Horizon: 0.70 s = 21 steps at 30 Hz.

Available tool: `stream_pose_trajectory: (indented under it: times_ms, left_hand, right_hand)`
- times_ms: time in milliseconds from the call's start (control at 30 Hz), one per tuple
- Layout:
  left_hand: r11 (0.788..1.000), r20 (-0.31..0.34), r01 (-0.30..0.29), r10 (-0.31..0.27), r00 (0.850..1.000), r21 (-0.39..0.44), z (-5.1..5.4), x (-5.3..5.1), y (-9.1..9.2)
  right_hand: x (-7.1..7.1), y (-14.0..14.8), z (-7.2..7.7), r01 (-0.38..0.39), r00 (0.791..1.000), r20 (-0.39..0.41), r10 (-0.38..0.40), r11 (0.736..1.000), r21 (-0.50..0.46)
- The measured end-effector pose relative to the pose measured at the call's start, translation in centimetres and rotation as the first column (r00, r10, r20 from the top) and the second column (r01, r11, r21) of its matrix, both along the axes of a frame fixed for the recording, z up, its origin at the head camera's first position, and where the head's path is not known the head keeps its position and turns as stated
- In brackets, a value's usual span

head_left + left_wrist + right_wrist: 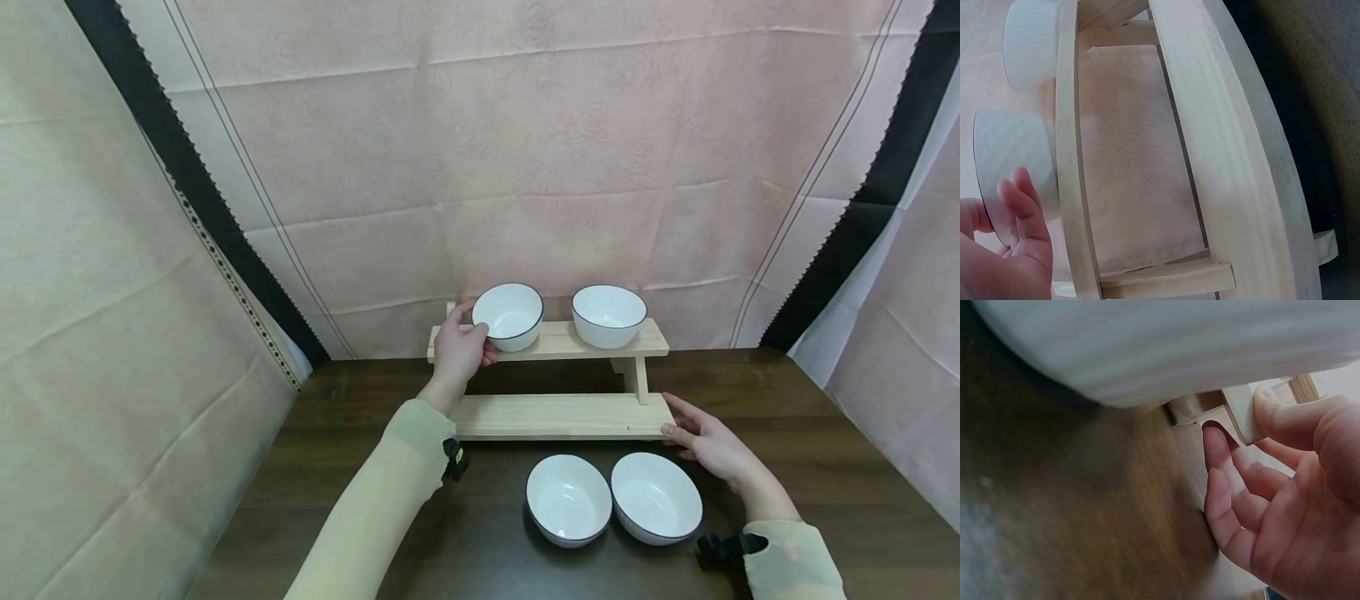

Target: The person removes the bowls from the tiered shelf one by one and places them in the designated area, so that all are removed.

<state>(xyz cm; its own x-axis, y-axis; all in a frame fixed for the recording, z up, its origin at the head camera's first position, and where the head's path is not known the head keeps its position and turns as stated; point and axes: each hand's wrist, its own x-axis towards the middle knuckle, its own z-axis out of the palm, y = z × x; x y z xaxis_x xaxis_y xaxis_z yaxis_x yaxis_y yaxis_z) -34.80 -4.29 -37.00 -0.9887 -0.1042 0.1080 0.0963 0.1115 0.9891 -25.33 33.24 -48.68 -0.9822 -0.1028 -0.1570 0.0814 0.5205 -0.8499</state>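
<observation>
My left hand [459, 350] holds a white bowl [513, 315] by its left side, thumb at the rim; the bowl sits on the upper shelf [557, 343] of a pale wooden rack. In the left wrist view, fingers of the left hand [1019, 250] lie against that bowl [1016, 156]. To its right on the same shelf stands another white bowl [609, 317]. My right hand [705, 437] grips the right end of the lower shelf [558, 417]; in the right wrist view the right hand [1291, 487] has its thumb on top of the board [1244, 415] and fingers beneath.
Two more white bowls [568, 502] [656, 500] stand side by side on the dark wooden table [360, 417], in front of the rack. Behind the rack hangs a pale pink cloth [525, 167], with cloth walls at both sides.
</observation>
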Motion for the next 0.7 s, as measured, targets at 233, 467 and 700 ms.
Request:
stream_pose_trajectory:
  times_ms: [233,467,700]
  left_hand:
    - [1.000,-0.004,0.011,-0.011,1.000,0.005,-0.13,0.09,-0.08]
    - [1.000,0.001,0.010,-0.010,1.000,-0.006,-0.18,0.03,-0.17]
    - [0.998,-0.029,0.023,-0.025,0.999,-0.053,-0.12,0.62,-0.34]
  right_hand:
    - [0.01,0.08,-0.05,-0.004,1.000,-0.006,0.004,1.000,0.000]
    - [0.06,-0.03,0.06,-0.003,1.000,-0.006,0.003,1.000,0.003]
    - [0.19,-0.10,0.22,-0.007,1.000,-0.007,0.007,1.000,0.004]
